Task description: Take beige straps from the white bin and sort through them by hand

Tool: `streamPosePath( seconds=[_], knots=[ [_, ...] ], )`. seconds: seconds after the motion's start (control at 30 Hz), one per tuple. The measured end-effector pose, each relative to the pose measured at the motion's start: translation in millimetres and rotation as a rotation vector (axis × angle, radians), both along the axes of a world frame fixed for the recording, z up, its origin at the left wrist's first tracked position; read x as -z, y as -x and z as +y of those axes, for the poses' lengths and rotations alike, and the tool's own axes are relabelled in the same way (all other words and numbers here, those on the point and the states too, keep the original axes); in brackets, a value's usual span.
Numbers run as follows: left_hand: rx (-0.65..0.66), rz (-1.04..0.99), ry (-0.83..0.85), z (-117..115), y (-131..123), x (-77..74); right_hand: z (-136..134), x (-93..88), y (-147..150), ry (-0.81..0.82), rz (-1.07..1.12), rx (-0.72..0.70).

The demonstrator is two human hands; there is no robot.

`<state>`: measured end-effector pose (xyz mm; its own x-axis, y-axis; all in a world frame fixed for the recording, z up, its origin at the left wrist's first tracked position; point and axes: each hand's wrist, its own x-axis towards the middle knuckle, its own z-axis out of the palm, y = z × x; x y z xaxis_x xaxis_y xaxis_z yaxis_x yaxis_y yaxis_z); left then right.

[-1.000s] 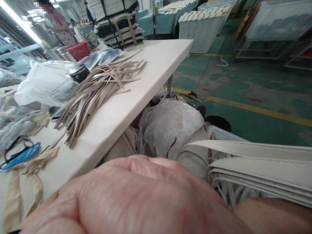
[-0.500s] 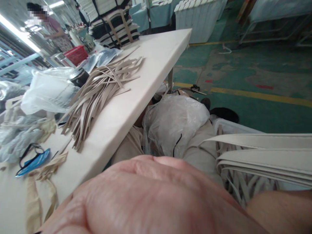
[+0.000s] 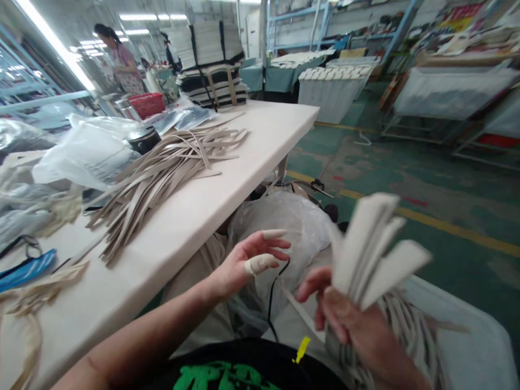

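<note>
The right hand (image 3: pixel 357 319) is holding a bunch of pale strips (image 3: pixel 361 249), its fingers wrapping around them, next to a white tub (image 3: pixel 483 346). The left hand (image 3: pixel 247 260) is holding nothing, its fingers bending loosely apart. More strips (image 3: pixel 162 168) are lying on the worktop (image 3: pixel 268 130).

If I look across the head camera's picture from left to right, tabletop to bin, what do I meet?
Blue item with a black loop → pile of beige strips → left hand → right hand holding a bunch of light strips → pale bin.
</note>
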<state>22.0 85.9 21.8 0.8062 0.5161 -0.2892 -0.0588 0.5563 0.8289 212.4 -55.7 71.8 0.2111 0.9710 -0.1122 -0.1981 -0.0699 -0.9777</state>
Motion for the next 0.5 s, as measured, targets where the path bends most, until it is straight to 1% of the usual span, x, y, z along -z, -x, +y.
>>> streamPosePath(
  seconds=[0.07, 0.1, 0.13, 0.2, 0.33, 0.4, 0.5],
  knots=[
    [0.055, -0.057, -0.042, 6.7, -17.4, -4.5, 4.2, 28.5, 19.5, 0.140, 0.068, -0.134],
    [0.087, -0.085, -0.050, 8.2, -23.4, -3.7, 6.0, 42.4, 28.0, 0.189, 0.083, -0.169],
    [0.115, -0.108, -0.047, 8.5, -27.3, -0.5, 7.5, 54.8, 35.0, 0.221, 0.096, -0.195],
    [0.134, -0.127, -0.014, 6.7, -29.9, 12.1, 9.4, 74.2, 44.7, 0.247, 0.122, -0.201],
    [0.052, -0.096, 0.091, 2.8, -27.7, 42.7, 9.9, 98.2, 53.4, 0.253, 0.191, -0.164],
    [0.024, -0.116, 0.128, 3.1, -29.6, 51.1, 9.9, 108.2, 57.7, 0.286, 0.215, -0.175],
    [-0.050, -0.123, 0.182, 3.6, -37.8, 56.5, 11.7, 123.3, 65.3, 0.364, 0.209, -0.206]
  ],
)
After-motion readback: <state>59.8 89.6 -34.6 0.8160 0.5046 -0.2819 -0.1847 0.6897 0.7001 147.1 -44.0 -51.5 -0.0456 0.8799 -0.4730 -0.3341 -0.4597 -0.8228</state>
